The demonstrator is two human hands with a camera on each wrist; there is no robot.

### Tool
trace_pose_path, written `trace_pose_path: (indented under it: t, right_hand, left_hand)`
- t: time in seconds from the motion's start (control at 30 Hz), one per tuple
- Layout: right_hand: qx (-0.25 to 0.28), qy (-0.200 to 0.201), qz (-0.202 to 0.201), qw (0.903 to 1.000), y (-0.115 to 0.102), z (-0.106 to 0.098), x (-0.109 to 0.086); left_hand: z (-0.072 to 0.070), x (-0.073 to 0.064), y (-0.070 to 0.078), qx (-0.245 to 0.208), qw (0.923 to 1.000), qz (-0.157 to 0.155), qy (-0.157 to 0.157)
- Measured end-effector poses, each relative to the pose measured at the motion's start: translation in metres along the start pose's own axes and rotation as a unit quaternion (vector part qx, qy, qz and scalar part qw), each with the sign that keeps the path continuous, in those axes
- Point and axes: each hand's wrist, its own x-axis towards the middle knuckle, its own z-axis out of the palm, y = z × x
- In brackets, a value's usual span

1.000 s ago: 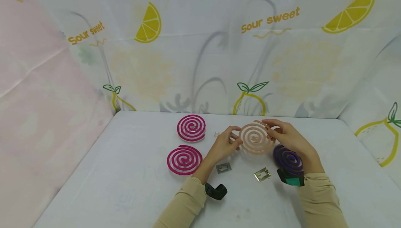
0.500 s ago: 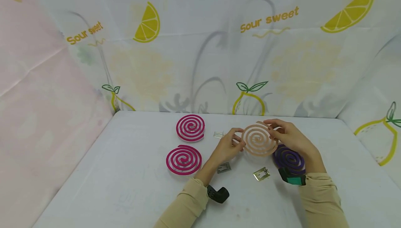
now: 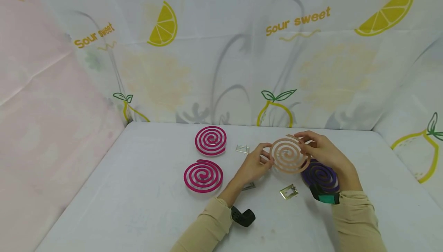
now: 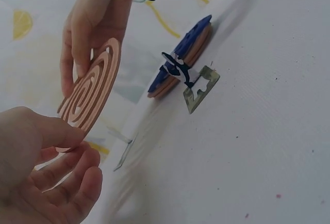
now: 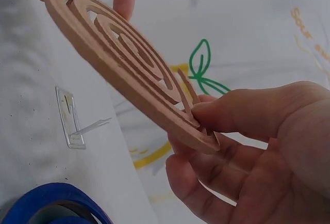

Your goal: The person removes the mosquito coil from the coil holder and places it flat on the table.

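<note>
Left fingers point(image 4: 54, 131) and right fingers point(image 5: 232, 111), nearly closed, pinched opposite edges of a tan coil point(image 5: 121, 82) between them, where an uneven pull might have snapped its thin spiral.

From here the tan mosquito coil point(image 5: 82, 43) looks matt and faintly grainy, its edge a bit rough. Round it, the purple coil point(image 3: 320, 174) at four o'clock is dull too, as are the pink coils point(image 3: 203, 175) towards nine. The brass-coloured stand point(image 4: 210, 74) at six is shiny sheet metal. Up at twelve hangs the backdrop point(image 3: 221, 25), creased printed cloth; the sleeves point(image 3: 356, 221) are matt, wrinkled fabric, the black wrist camera point(image 3: 245, 218) smooth plastic by its look, the worktop point(image 3: 145, 213) smooth and matt.
</note>
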Motion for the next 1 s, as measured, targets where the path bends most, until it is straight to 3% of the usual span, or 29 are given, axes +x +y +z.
trace_pose_path:
  t: [0.27,0.43,0.7,1.0]
  right_hand:
    - [0.0,-0.001,0.001,1.0,0.001,-0.002,-0.002]
    - [0.02,-0.009,0.003,0.9998,0.002,-0.001,-0.002]
    - [0.047,-0.009,0.01,0.9988,0.0,-0.001,-0.001]
    - [0.029,-0.003,0.01,0.9995,-0.001,-0.007,-0.003]
  left_hand:
    - [0.008,-0.001,0.0,-0.03,0.9994,0.002,0.019]
    - [0.006,0.0,0.002,-0.05,0.9985,-0.005,0.023]
    - [-0.005,0.002,0.009,-0.045,0.9983,-0.023,0.027]
    - [-0.001,0.003,0.014,-0.048,0.9985,-0.018,0.02]
